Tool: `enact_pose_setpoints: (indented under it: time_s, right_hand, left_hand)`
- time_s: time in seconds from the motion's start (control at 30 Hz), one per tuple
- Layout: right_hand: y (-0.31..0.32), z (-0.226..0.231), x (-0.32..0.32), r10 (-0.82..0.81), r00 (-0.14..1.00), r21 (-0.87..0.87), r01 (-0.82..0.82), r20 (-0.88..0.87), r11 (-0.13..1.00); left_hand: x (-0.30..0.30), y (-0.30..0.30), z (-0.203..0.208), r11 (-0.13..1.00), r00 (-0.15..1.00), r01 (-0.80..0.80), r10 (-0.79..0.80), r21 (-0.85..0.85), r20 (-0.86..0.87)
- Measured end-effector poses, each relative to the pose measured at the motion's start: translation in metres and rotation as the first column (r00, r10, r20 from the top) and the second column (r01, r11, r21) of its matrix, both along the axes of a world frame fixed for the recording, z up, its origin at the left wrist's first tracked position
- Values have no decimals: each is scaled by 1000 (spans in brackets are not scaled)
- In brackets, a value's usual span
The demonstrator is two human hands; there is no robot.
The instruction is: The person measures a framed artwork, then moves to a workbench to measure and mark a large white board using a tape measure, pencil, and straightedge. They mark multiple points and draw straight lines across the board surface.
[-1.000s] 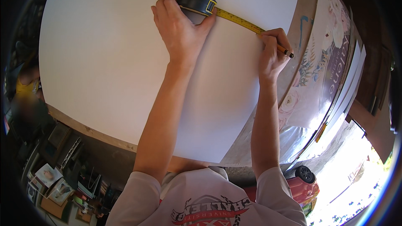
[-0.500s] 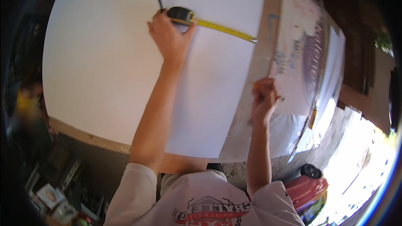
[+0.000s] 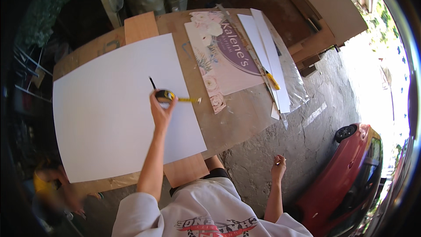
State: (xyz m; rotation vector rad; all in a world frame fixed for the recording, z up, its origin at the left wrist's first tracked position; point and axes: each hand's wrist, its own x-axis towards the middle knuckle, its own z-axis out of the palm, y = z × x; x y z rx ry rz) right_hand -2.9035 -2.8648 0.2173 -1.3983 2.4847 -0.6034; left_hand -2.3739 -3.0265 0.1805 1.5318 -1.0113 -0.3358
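My left hand is wrapped round a black and yellow tape measure, just above a large white sheet. A short length of yellow blade sticks out to the right, its metal hook past the sheet's right edge. From the case a black wrist strap points up and away. Off the table at the right, over the concrete floor, my right hand is closed on a thin pencil-like stick, mostly hidden by the fingers.
Right of the sheet, a printed floral panel lies on the worktable. Beyond it are a long metal ruler, white strips and a yellow cutter. A red car stands lower right; another person is at left.
The tape blade has grown shorter outside its case. My right hand has moved away from the table, down over the floor. The view has shifted, showing more of the table's far side.
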Motion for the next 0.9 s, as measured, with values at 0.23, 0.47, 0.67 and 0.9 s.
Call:
enact_pose_setpoints:
  time_s: [0.23, 0.47, 0.67, 0.9]
  right_hand:
    - [-50, -43, -48, 18, 997, -33, -20, -74, 999]
    - [124, -141, -86, -82, 994, 388, 45, 78, 920]
    - [428, -235, -104, -495, 770, 528, 246, 404, 813]
    - [448, -198, -90, -432, 898, 442, 354, 87, 824]
  left_hand:
    - [-125, 54, 15, 876, 864, 405, -460, 260, 203]
    - [-204, 44, -11, 666, 562, 497, -735, 556, 379]
    - [-227, 37, -51, 655, 593, 431, -724, 620, 352]
    - [-239, 36, -39, 655, 538, 315, -719, 686, 439]
